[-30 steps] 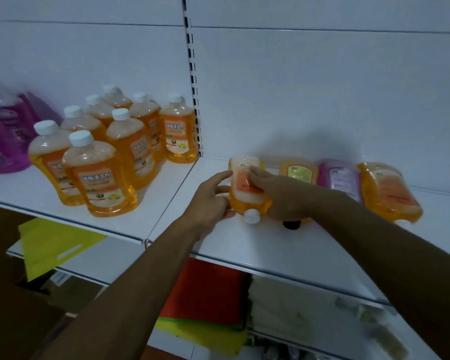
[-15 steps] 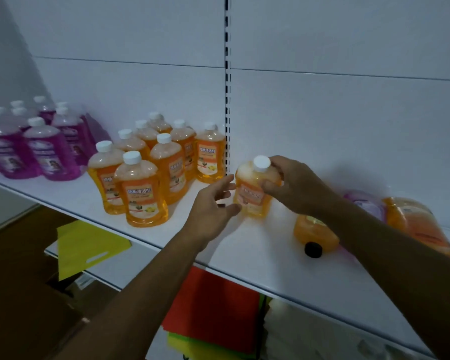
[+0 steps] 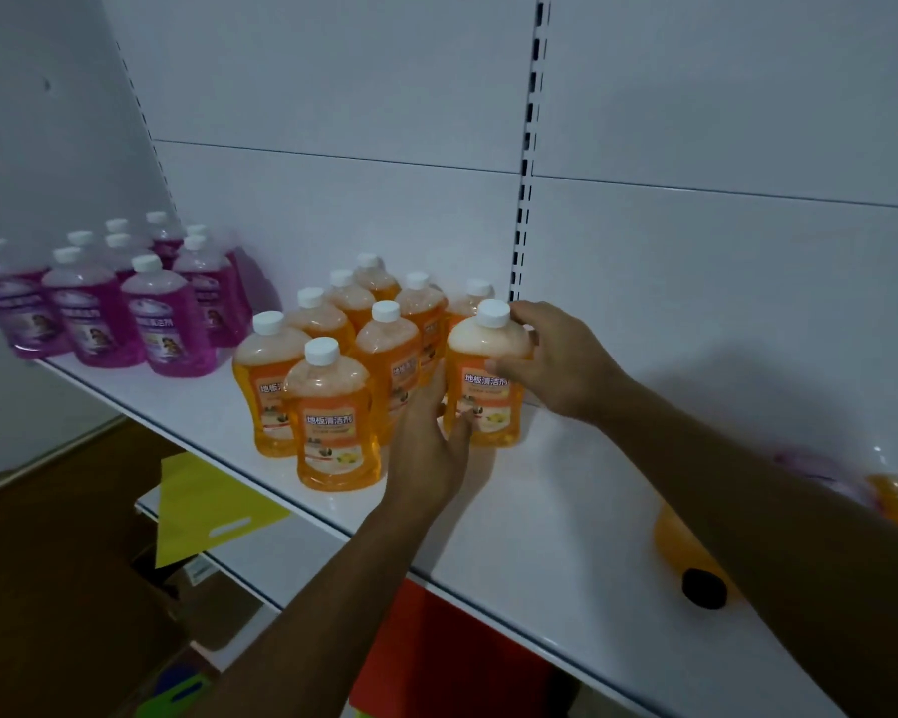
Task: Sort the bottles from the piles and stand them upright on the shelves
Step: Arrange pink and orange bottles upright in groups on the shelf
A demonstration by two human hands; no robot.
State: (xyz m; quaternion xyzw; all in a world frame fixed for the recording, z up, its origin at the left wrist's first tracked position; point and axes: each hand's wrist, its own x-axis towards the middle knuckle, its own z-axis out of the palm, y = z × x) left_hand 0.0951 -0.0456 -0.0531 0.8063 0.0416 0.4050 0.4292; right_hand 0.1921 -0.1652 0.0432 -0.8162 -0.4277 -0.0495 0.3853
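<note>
We see an orange bottle point(image 3: 486, 378) with a white cap, upright on the white shelf point(image 3: 550, 515), at the right edge of the orange group and just left of the slotted upright point(image 3: 527, 147). Right hand point(image 3: 558, 362) grips its shoulder and upper body from the right, fingers curled round it, thumb across the label. Left hand point(image 3: 429, 448) comes from the near side, fingers fairly straight, touching the bottle's lower left side; thumb lies on the label's lower part. We can't tell if the base is fully seated, the left hand covers part of it.

Just left: group of upright orange bottles point(image 3: 333, 412), white caps, packed close, running near to far. Further left, a cluster of upright purple bottles point(image 3: 169, 323), also white-capped, toward the far left of the same shelf.

Right near side: an orange bottle with a black cap point(image 3: 688, 554) lying on its side on the shelf, partly hidden by the right forearm. Behind the arm at the right edge, more lying bottles, blurred, purple and orange.

Below the shelf: a yellow bag point(image 3: 203, 505) on a lower shelf, something red point(image 3: 452, 660) under the near edge.
</note>
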